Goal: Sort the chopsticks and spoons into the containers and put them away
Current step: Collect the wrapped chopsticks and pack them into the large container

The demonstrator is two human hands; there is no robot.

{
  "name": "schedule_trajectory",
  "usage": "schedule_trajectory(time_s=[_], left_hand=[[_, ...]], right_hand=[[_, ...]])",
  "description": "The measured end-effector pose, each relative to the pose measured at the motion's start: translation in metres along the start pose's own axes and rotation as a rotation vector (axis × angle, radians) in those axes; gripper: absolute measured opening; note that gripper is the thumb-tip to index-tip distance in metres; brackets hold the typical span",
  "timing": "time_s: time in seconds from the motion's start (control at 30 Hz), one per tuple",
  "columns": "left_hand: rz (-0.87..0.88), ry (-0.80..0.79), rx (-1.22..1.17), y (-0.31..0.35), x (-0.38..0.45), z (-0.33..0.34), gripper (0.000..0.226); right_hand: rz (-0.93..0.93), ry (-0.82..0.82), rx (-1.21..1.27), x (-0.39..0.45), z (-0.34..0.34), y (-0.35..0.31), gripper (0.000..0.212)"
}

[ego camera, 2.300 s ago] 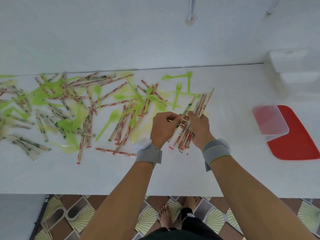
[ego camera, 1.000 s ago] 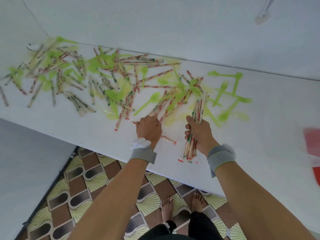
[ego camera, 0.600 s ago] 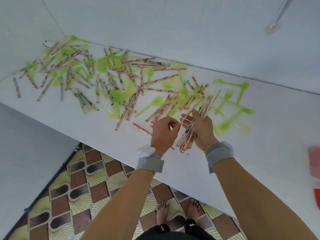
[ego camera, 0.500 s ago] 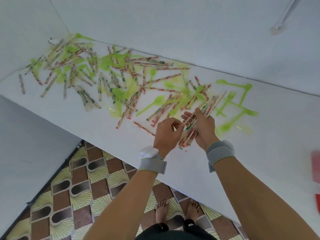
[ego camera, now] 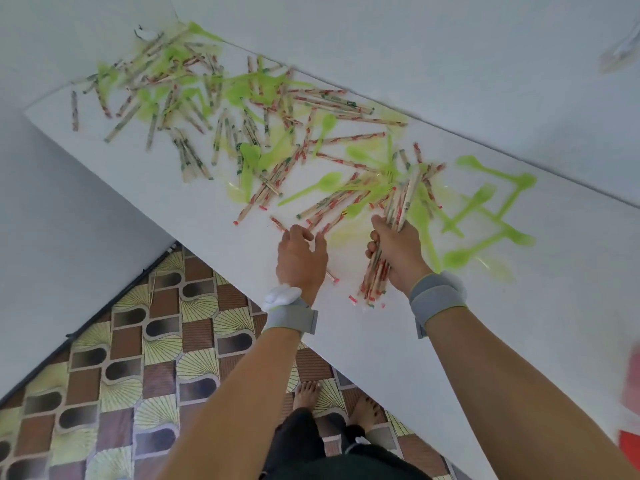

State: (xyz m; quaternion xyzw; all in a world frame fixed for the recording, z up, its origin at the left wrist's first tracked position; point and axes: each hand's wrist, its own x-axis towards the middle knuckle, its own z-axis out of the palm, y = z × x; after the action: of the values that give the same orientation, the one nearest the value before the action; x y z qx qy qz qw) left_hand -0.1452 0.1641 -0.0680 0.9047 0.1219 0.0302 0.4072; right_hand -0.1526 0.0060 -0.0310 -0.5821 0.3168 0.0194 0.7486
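Note:
Several paper-wrapped chopsticks (ego camera: 332,204) and translucent green plastic spoons (ego camera: 323,184) lie scattered over the white table (ego camera: 467,341). My right hand (ego camera: 398,252) grips a bundle of wrapped chopsticks (ego camera: 403,199) held nearly upright, with its lower ends just above the table near the front edge. My left hand (ego camera: 301,256) is to its left, fingers loosely spread over a single wrapped chopstick (ego camera: 277,223) that runs under the palm. Whether the fingers pinch it is unclear. More spoons (ego camera: 485,209) lie right of the bundle.
The table runs diagonally, with a white wall behind it. A blurred red container part (ego camera: 632,445) shows at the right edge. Patterned floor tiles (ego camera: 138,358) and my bare feet (ego camera: 306,393) are below the table's front edge.
My left hand left the bundle and moved down-left onto a single chopstick on the table. My right hand keeps the bundle and has turned it more upright.

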Motion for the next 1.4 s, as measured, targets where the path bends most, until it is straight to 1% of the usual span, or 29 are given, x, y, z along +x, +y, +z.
schedule_trajectory(time_s=[0.03, 0.1, 0.17, 0.23, 0.37, 0.47, 0.53, 0.6, 0.7, 0.8, 0.87, 0.9, 1.03, 1.13, 1.23, 1.27, 1.3, 1.4], left_hand=[[-0.037, 0.008, 0.048, -0.004, 0.003, -0.001, 0.027], [-0.062, -0.035, 0.160, -0.008, 0.009, -0.002, 0.033], [-0.068, -0.093, 0.265, -0.010, 0.010, -0.002, 0.034], [-0.078, -0.095, 0.293, -0.010, 0.008, -0.003, 0.033], [-0.092, -0.036, 0.223, -0.008, -0.003, -0.011, 0.032], [-0.067, 0.005, 0.111, -0.010, -0.009, -0.022, 0.035], [0.039, -0.007, 0.003, -0.009, -0.016, -0.029, 0.038], [0.189, -0.093, -0.071, -0.005, -0.021, -0.030, 0.039], [0.336, -0.200, -0.068, 0.004, -0.022, -0.026, 0.035], [0.437, -0.287, -0.068, 0.015, -0.020, -0.019, 0.047], [0.490, -0.355, -0.076, 0.021, -0.016, -0.010, 0.052], [0.497, -0.360, -0.083, 0.022, -0.014, -0.008, 0.051], [0.495, -0.403, -0.111, 0.031, -0.009, 0.005, 0.049], [0.414, -0.348, -0.067, 0.037, 0.000, 0.008, 0.033], [0.318, -0.286, 0.061, 0.044, 0.024, 0.012, 0.024], [0.299, -0.259, 0.109, 0.043, 0.028, 0.012, 0.023], [0.295, -0.248, 0.159, 0.044, 0.035, 0.012, 0.024], [0.332, -0.285, 0.363, 0.043, 0.056, 0.015, 0.022]], right_hand=[[0.011, -0.025, -0.035, 0.000, 0.001, 0.002, 0.009], [0.027, -0.079, -0.109, -0.001, 0.004, 0.008, 0.010], [0.041, -0.129, -0.174, -0.002, 0.008, 0.015, 0.010], [0.050, -0.162, -0.215, -0.005, 0.012, 0.020, 0.009], [0.062, -0.204, -0.247, -0.007, 0.020, 0.025, 0.006], [0.077, -0.222, -0.219, -0.008, 0.025, 0.023, 0.011], [0.069, -0.239, -0.181, -0.011, 0.028, 0.020, 0.014], [0.055, -0.236, -0.122, -0.011, 0.029, 0.018, 0.016], [0.053, -0.215, 0.018, -0.011, 0.028, 0.015, 0.022], [0.019, -0.185, 0.092, -0.010, 0.021, 0.010, 0.025], [-0.011, -0.111, 0.125, -0.008, 0.012, 0.008, 0.024], [-0.017, -0.090, 0.133, -0.007, 0.011, 0.007, 0.021], [-0.019, 0.020, 0.189, -0.005, -0.001, 0.004, 0.008], [-0.041, 0.116, 0.153, -0.002, -0.012, 0.001, 0.010], [-0.044, 0.201, 0.148, 0.004, -0.023, -0.005, 0.009], [-0.044, 0.203, 0.132, 0.004, -0.025, -0.006, 0.007], [-0.047, 0.210, 0.118, 0.004, -0.026, -0.009, 0.005], [-0.047, 0.248, 0.132, 0.004, -0.024, -0.012, 0.009]])
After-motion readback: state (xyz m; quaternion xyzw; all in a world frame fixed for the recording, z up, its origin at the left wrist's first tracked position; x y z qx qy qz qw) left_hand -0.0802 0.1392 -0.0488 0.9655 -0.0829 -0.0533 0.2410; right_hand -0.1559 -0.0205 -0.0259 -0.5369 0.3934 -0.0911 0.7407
